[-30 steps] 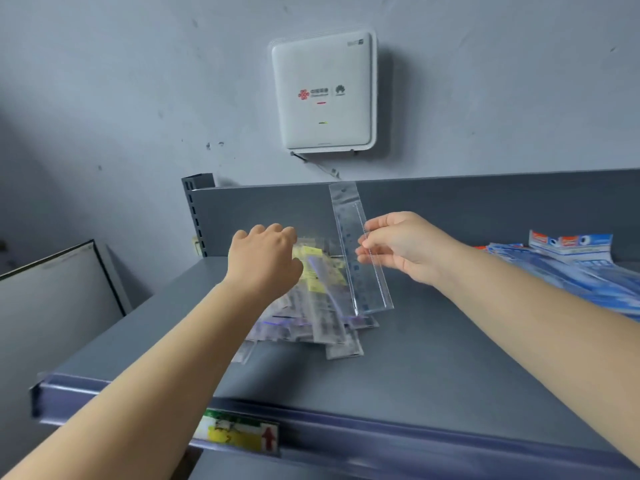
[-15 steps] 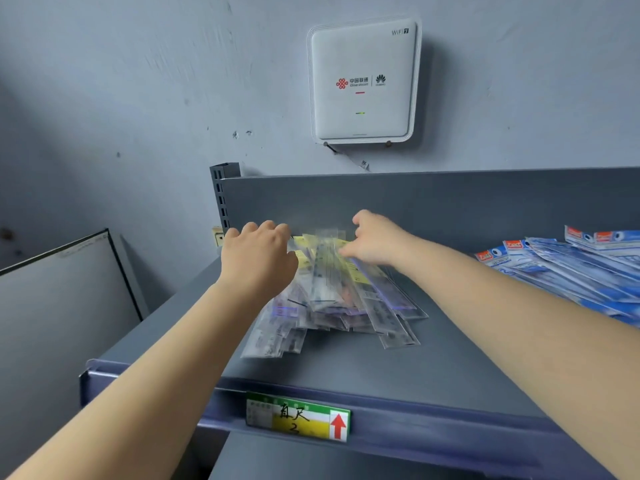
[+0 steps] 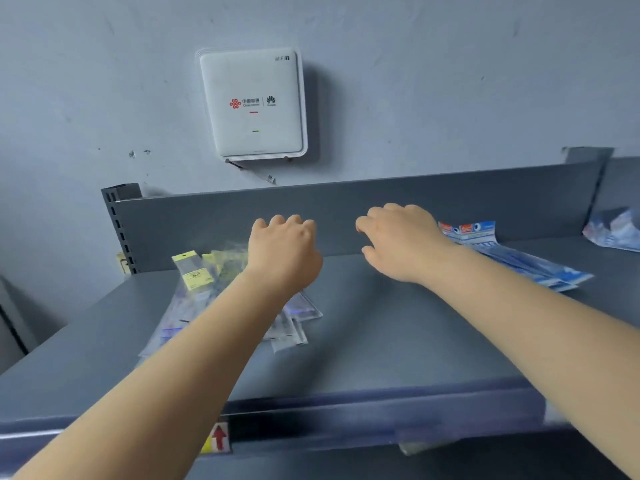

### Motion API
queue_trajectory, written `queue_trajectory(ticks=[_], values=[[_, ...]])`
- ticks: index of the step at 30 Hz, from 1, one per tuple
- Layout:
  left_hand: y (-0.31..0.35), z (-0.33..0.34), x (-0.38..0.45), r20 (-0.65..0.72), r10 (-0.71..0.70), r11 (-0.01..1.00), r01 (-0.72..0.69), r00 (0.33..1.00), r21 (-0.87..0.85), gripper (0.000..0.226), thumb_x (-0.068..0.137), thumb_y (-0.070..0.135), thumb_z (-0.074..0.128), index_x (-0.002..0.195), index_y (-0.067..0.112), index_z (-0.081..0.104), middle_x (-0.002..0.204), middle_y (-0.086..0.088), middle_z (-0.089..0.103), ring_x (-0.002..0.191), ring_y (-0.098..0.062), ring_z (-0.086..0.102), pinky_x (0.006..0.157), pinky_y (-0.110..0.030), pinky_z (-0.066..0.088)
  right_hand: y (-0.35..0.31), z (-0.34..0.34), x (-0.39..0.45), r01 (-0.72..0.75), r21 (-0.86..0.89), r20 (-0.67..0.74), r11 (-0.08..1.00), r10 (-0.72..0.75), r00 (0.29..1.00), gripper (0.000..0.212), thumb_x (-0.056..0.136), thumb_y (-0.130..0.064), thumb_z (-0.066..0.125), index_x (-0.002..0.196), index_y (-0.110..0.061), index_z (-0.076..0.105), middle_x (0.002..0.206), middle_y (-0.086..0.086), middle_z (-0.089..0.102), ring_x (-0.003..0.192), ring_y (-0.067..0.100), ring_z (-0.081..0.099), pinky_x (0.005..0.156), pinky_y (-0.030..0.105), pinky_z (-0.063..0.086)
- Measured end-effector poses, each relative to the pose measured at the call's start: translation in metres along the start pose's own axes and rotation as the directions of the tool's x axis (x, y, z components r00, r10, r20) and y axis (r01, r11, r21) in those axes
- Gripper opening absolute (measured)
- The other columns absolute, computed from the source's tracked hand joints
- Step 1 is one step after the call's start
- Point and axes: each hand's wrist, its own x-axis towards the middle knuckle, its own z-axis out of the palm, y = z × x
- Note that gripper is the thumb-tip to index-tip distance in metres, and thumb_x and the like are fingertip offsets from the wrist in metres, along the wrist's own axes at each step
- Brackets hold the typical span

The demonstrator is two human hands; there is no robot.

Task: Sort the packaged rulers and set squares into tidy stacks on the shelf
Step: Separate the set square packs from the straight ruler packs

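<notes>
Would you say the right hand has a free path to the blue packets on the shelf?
Probably yes: the right hand hovers empty just left of the blue packets, and nothing lies between them on the shelf.
</notes>
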Motion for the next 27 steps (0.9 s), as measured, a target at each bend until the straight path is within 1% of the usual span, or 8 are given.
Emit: queue_trajectory(ticks=[3,8,12,14,18,21,24,27], values=[[0.046,-0.007,0.012,-0.010,0.066,0.998,-0.066,0.998,-0.023,0.027,0.091,0.029,0.044,0.113,0.016,0.053,0.111,-0.001,0.056,0.104,-0.026,0.050,0.076,-0.031,0.024,0.037,0.003,-0.026,-0.044,-0.039,0.005,0.998,0.044,0.999,0.027,0.094,-0.029,0.041,0.116,-0.016,0.049,0.112,0.001,0.053,0.104,0.024,0.049,0.072,0.030,0.029],[0.131,-0.016,0.030,-0.073,0.139,0.988,-0.143,0.988,-0.052,0.024,0.094,0.031,0.042,0.109,0.016,0.054,0.108,0.000,0.057,0.100,-0.025,0.051,0.074,-0.030,0.024,0.108,0.009,-0.072,-0.082,-0.081,0.016,0.993,0.083,0.996,0.033,0.095,-0.035,0.039,0.121,-0.017,0.046,0.116,0.000,0.053,0.107,0.023,0.048,0.075,0.032,0.030],[0.203,-0.027,0.043,-0.068,0.190,0.976,-0.196,0.979,-0.099,0.030,0.095,0.035,0.041,0.115,0.017,0.053,0.111,0.000,0.056,0.105,-0.024,0.051,0.081,-0.031,0.030,0.169,0.012,-0.110,-0.100,-0.088,0.018,0.991,0.102,0.995,0.041,0.096,-0.045,0.034,0.123,-0.017,0.046,0.116,0.001,0.053,0.109,0.024,0.048,0.078,0.033,0.032],[0.237,-0.033,0.051,-0.062,0.201,0.971,-0.208,0.978,-0.118,0.032,0.095,0.037,0.041,0.118,0.019,0.053,0.113,0.001,0.056,0.106,-0.023,0.051,0.085,-0.032,0.032,0.197,0.015,-0.124,-0.111,-0.033,0.011,0.993,0.112,0.994,0.043,0.096,-0.048,0.031,0.122,-0.018,0.048,0.114,0.000,0.055,0.109,0.023,0.049,0.079,0.033,0.033],[0.294,-0.042,0.064,-0.053,0.202,0.974,-0.207,0.978,-0.097,0.031,0.095,0.037,0.041,0.118,0.019,0.052,0.114,0.002,0.055,0.106,-0.023,0.050,0.086,-0.032,0.032,0.249,0.023,-0.146,-0.154,0.101,0.025,0.983,0.153,0.988,0.042,0.096,-0.048,0.032,0.122,-0.020,0.050,0.115,-0.002,0.056,0.110,0.021,0.048,0.088,0.035,0.036],[0.332,-0.043,0.070,-0.027,0.191,0.976,-0.193,0.981,-0.101,0.030,0.095,0.034,0.042,0.118,0.018,0.052,0.114,0.001,0.055,0.106,-0.023,0.050,0.085,-0.032,0.031,0.286,0.030,-0.166,-0.158,0.092,0.040,0.983,0.155,0.987,0.041,0.096,-0.046,0.033,0.121,-0.019,0.050,0.115,-0.002,0.056,0.111,0.022,0.048,0.089,0.036,0.037],[0.370,-0.042,0.074,0.004,0.191,0.977,-0.190,0.982,-0.101,0.027,0.093,0.032,0.043,0.113,0.017,0.053,0.110,0.001,0.056,0.103,-0.023,0.050,0.079,-0.031,0.026,0.323,0.040,-0.186,-0.160,0.067,0.063,0.985,0.156,0.986,0.037,0.096,-0.044,0.035,0.118,-0.019,0.051,0.113,-0.001,0.056,0.109,0.022,0.048,0.084,0.034,0.035],[0.403,-0.041,0.081,0.044,0.198,0.974,-0.192,0.979,-0.117,0.031,0.093,0.036,0.043,0.115,0.017,0.053,0.113,0.001,0.055,0.106,-0.023,0.050,0.084,-0.032,0.030,0.356,0.048,-0.200,-0.178,0.062,0.082,0.982,0.172,0.982,0.036,0.095,-0.040,0.037,0.122,-0.020,0.050,0.117,-0.001,0.055,0.110,0.022,0.048,0.083,0.033,0.036]])
